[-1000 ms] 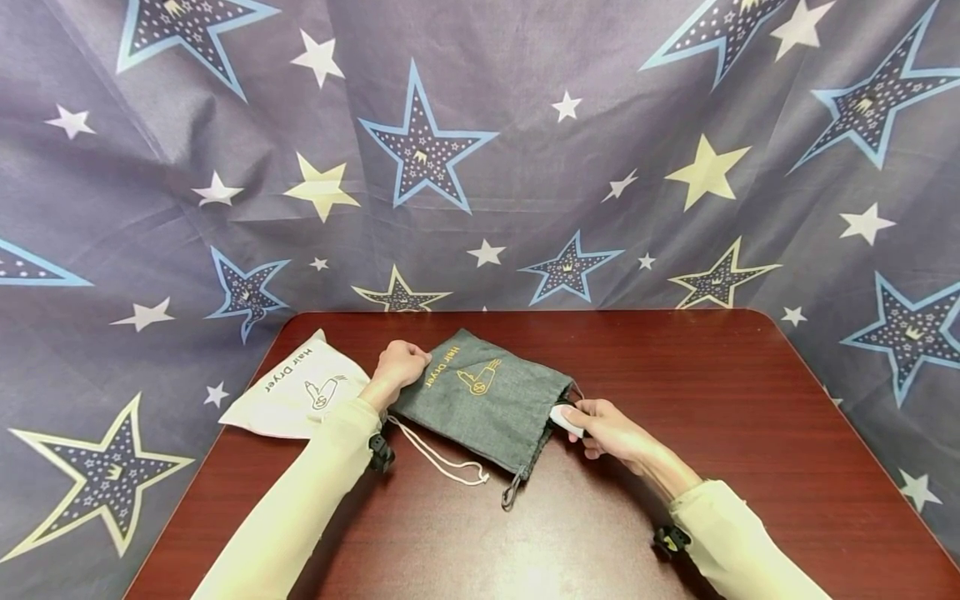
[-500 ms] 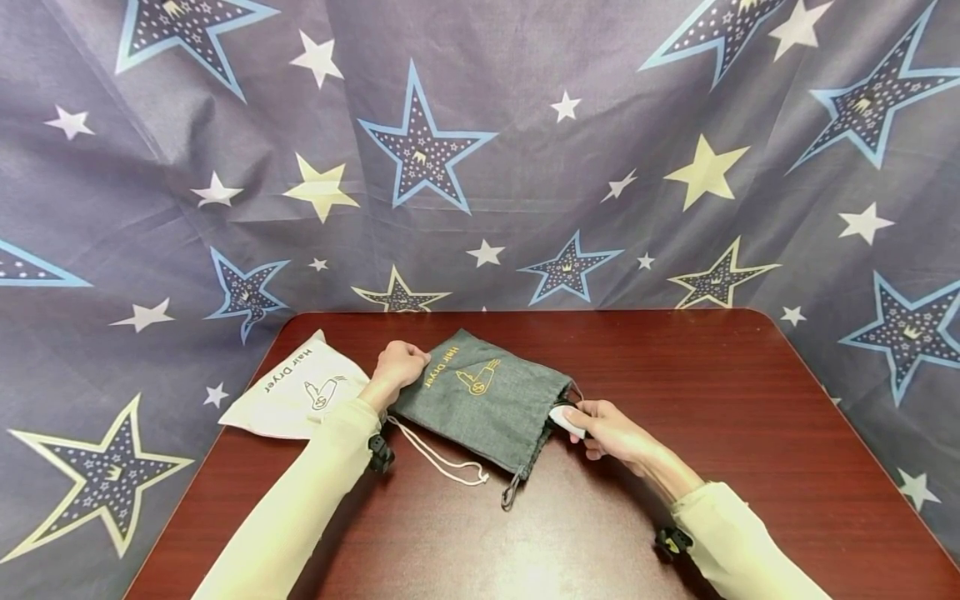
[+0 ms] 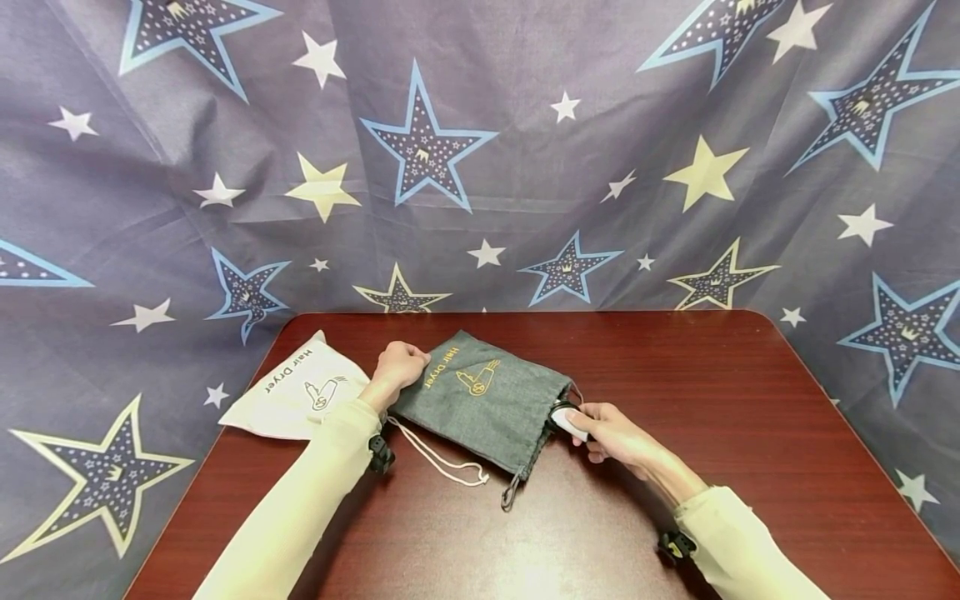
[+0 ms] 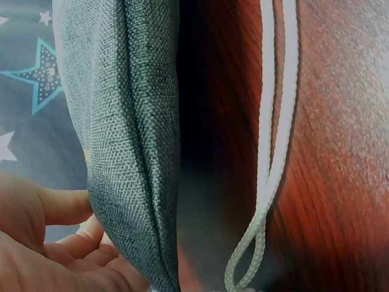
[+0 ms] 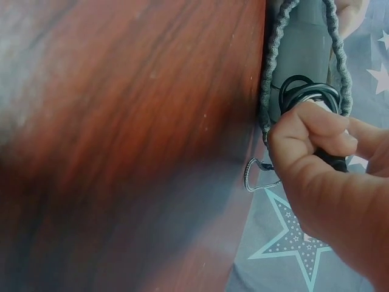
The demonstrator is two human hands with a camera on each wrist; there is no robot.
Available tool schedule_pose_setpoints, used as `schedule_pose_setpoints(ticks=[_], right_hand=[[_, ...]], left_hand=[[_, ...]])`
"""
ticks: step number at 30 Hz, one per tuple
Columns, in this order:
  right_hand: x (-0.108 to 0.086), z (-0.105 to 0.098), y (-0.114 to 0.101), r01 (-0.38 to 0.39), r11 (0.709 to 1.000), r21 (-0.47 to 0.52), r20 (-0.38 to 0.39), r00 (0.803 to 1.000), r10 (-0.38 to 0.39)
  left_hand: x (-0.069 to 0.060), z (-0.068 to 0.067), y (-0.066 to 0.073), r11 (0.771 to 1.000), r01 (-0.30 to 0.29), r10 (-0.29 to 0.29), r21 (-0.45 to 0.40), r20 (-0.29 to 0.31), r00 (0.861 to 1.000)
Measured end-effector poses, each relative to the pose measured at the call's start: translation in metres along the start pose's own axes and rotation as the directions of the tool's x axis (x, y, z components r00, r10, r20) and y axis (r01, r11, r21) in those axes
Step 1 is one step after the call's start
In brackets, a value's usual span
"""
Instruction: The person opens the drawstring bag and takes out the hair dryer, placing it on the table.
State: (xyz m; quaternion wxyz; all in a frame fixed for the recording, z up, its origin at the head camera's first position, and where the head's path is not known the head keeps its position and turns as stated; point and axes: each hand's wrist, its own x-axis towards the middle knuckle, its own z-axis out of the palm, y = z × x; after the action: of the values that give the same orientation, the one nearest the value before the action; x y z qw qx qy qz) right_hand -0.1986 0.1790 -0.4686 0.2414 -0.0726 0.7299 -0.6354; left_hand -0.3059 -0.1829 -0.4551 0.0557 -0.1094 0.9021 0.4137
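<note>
A grey drawstring bag (image 3: 487, 400) printed "Hair Dryer" lies on the table, its mouth towards the right. My left hand (image 3: 401, 364) pinches its closed end; in the left wrist view the thumb and fingers (image 4: 73, 240) meet at the cloth. At the mouth, my right hand (image 3: 611, 431) grips a white object (image 3: 568, 422) with black cord. The right wrist view shows the coiled black cord (image 5: 310, 91) just ahead of my curled fingers, framed by the bag's gathered rim (image 5: 265, 91). The rest of the white object is hidden by the bag and hand.
A white bag (image 3: 300, 387) with the same printing lies left, partly behind my left forearm. Its white drawstring (image 3: 438, 462) trails below the grey bag. A grey cord loop (image 3: 510, 492) hangs from the grey bag's near corner. Behind the wooden table (image 3: 675, 375) hangs a star-patterned cloth (image 3: 510, 150).
My right hand has shifted very slightly right, away from the bag's mouth, and a little more black shows beside the white object. My left hand and both bags stay in place.
</note>
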Motion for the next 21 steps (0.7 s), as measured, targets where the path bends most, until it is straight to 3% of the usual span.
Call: schedule_pose_setpoints(ticks=[21], right_hand=[[-0.0041, -0.0029, 0.0019, -0.002, 1.000, 0.002, -0.004, 1.000, 0.002]], left_hand=[[0.0003, -0.0007, -0.0015, 1.000, -0.001, 0.000, -0.001, -0.008, 1.000]])
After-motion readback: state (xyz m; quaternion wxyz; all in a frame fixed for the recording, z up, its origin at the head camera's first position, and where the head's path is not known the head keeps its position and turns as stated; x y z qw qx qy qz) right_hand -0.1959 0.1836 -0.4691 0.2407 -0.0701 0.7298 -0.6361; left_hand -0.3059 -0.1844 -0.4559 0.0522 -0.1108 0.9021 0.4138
